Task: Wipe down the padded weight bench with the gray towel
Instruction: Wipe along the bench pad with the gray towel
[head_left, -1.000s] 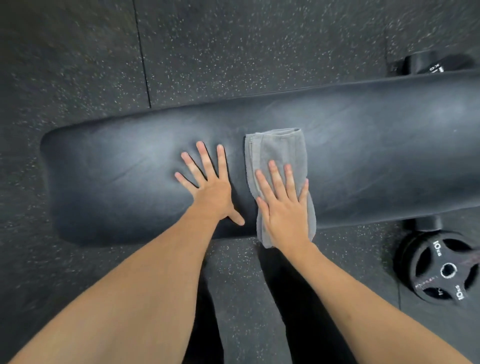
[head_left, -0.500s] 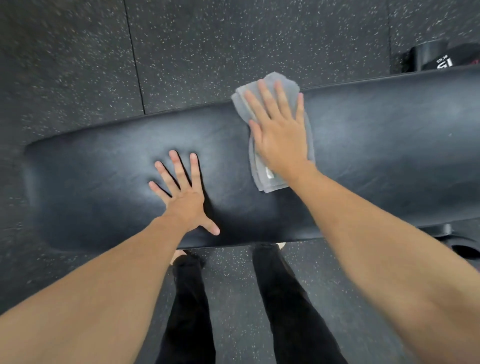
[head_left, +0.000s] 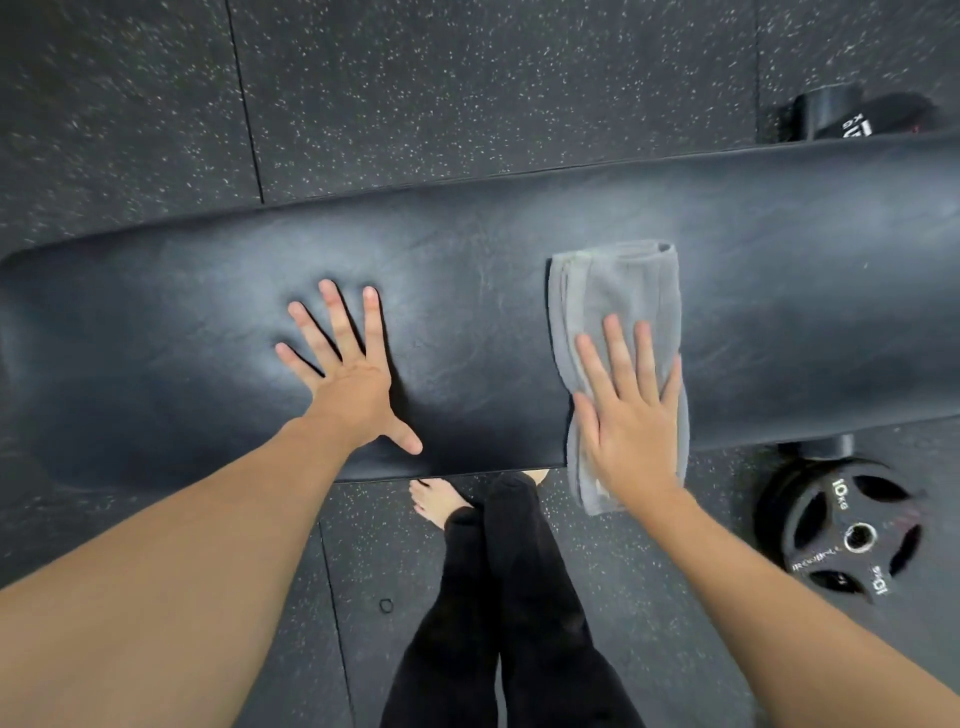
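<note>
**Bracing and wiping**

Our left hand (head_left: 348, 384) lies spread and empty on the padded weight bench (head_left: 779, 291), steadying us. Our right hand (head_left: 631, 415) presses flat, uncurled, on the folded gray towel (head_left: 613, 291), draped over the near edge.

Setting: gym / weight-training room.

Floor is dark speckled rubber tile (head_left: 467, 93) with visible seams, typical of gym flooring. A long black padded weight bench (head_left: 779, 260) spans the frame under both flat hands, its vinyl creased and scuffed. Down and to the right of the right hand (head_left: 631, 415), a black weight plate (head_left: 852, 538) marked 10 kg lies on the floor beside the bench's near edge. Beyond the bench, up and right of that hand, sits further black equipment (head_left: 852, 117) with white lettering, partly hidden; type unclear.
</note>
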